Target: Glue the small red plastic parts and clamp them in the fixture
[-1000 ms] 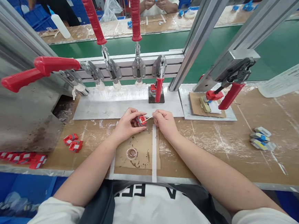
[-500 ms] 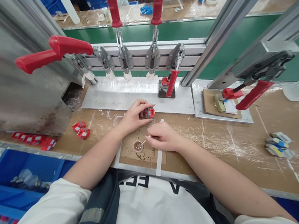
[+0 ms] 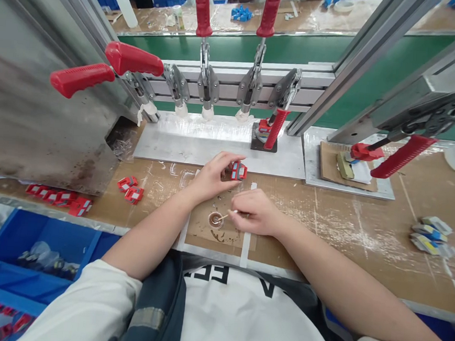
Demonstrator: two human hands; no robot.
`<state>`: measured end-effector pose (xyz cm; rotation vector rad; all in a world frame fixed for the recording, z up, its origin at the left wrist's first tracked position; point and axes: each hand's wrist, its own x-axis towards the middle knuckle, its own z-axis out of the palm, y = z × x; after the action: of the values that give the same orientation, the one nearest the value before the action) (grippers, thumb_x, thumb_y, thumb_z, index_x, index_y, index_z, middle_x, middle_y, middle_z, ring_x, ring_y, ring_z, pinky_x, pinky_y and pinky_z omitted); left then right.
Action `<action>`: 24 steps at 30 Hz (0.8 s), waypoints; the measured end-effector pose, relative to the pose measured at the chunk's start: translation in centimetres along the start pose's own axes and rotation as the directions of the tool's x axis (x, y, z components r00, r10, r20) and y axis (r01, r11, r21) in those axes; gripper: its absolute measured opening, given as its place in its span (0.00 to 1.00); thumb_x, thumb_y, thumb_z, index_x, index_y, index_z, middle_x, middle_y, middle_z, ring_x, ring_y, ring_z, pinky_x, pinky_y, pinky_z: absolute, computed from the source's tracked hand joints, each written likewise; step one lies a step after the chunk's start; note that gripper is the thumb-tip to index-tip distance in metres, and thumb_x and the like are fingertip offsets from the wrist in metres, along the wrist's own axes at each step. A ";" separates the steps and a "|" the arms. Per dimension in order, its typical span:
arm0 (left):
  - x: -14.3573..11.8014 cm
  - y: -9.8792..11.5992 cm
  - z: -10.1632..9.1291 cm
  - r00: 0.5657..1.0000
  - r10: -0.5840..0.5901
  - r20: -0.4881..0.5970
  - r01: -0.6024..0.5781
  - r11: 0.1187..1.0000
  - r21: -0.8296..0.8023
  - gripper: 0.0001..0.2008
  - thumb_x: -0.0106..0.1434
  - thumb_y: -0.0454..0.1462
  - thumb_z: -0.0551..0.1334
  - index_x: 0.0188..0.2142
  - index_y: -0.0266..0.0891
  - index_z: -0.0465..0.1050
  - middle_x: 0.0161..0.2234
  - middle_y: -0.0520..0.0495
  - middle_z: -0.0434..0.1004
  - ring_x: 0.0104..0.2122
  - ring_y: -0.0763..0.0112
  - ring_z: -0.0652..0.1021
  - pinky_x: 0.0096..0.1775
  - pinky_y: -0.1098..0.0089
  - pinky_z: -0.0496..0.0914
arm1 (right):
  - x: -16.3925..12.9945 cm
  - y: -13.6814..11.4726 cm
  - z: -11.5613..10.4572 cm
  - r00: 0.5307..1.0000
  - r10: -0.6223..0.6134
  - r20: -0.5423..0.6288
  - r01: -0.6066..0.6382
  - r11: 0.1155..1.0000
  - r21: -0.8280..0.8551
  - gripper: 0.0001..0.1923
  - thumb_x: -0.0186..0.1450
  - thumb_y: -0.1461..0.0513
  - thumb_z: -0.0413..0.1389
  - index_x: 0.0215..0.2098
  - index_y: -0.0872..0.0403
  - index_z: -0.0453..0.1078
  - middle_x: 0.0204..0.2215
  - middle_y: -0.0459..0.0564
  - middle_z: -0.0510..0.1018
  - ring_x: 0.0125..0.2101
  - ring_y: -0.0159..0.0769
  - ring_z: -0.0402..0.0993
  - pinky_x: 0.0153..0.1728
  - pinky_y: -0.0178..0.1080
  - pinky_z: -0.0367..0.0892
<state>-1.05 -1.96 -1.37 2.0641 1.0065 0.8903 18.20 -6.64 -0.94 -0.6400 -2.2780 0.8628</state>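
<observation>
**Stick tip in glue dish, red part held ready**

Nearest: right hand point(image 3: 256, 215) is pinched closed round a thin stick point(image 3: 226, 216), low over the worktop point(image 3: 326, 220). The stick's tip sits in the small round dish point(image 3: 215, 220) of brownish liquid, on a cardboard pad point(image 3: 223, 228) taped down with white strips. Smears and drips show on the pad just beside the dish.

Just beyond: left hand point(image 3: 211, 177) has its fingers closed on a small red part point(image 3: 238, 170), lifted a little above the worktop edge of the metal plate point(image 3: 213, 146). Part is near the dish but apart from it.

To do this step well, as I judge it: take only a small load on the tip, wipe excess on the dish rim, avoid adding drips to the pad. Keep the red part steady and turned so the target face looks at the stick; which face that is I cannot tell.

Left on the worktop: loose red parts point(image 3: 130, 189), more in a row point(image 3: 57, 199) by the edge. Right side: pale blue-yellow parts point(image 3: 431, 234).

Farther: toggle clamps with red handles point(image 3: 134, 58); one clamp point(image 3: 272, 134) is down on a red piece. Another clamp point(image 3: 402, 155) stands over a card at the right. Beyond the green belt point(image 3: 241, 48), another person's worktop with blue parts.
</observation>
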 end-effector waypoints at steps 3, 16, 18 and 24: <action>0.0 -0.1 -0.1 1.000 -0.001 -0.018 -0.001 0.998 -0.069 0.28 0.62 0.32 0.72 0.61 0.45 0.71 0.54 0.43 0.74 0.51 0.63 0.78 0.52 0.62 0.77 | -0.3 1.0 -1.2 0.930 0.209 -0.302 -0.170 0.974 0.150 0.21 0.69 0.56 0.53 0.20 0.49 0.54 0.16 0.42 0.59 0.19 0.31 0.52 0.25 0.38 0.51; -0.1 0.0 0.3 0.997 -0.067 0.023 0.070 0.977 -0.199 0.30 0.59 0.31 0.75 0.59 0.44 0.70 0.50 0.45 0.74 0.52 0.64 0.80 0.59 0.58 0.77 | 0.2 4.4 -3.2 0.626 0.517 -0.584 -0.391 0.856 0.339 0.21 0.65 0.55 0.57 0.18 0.50 0.56 0.17 0.42 0.59 0.22 0.31 0.53 0.27 0.38 0.52; -0.1 0.0 0.3 0.998 -0.065 0.023 0.068 0.977 -0.201 0.30 0.59 0.31 0.75 0.59 0.44 0.70 0.50 0.45 0.75 0.52 0.64 0.80 0.59 0.58 0.77 | 0.2 4.4 -3.1 0.635 0.517 -0.574 -0.399 0.856 0.330 0.22 0.65 0.54 0.57 0.19 0.50 0.55 0.17 0.42 0.59 0.22 0.31 0.53 0.27 0.38 0.52; -0.1 0.1 0.3 0.998 -0.063 0.023 0.067 0.975 -0.211 0.29 0.59 0.31 0.75 0.57 0.44 0.70 0.49 0.45 0.75 0.51 0.64 0.80 0.58 0.57 0.77 | 0.2 4.6 -3.1 0.642 0.504 -0.578 -0.395 0.863 0.315 0.21 0.66 0.55 0.56 0.19 0.50 0.54 0.17 0.41 0.59 0.23 0.31 0.53 0.28 0.38 0.52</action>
<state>-0.80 -2.15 -1.52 1.8476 0.9234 0.9051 21.17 -2.19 -2.26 -1.2516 -1.4112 0.8596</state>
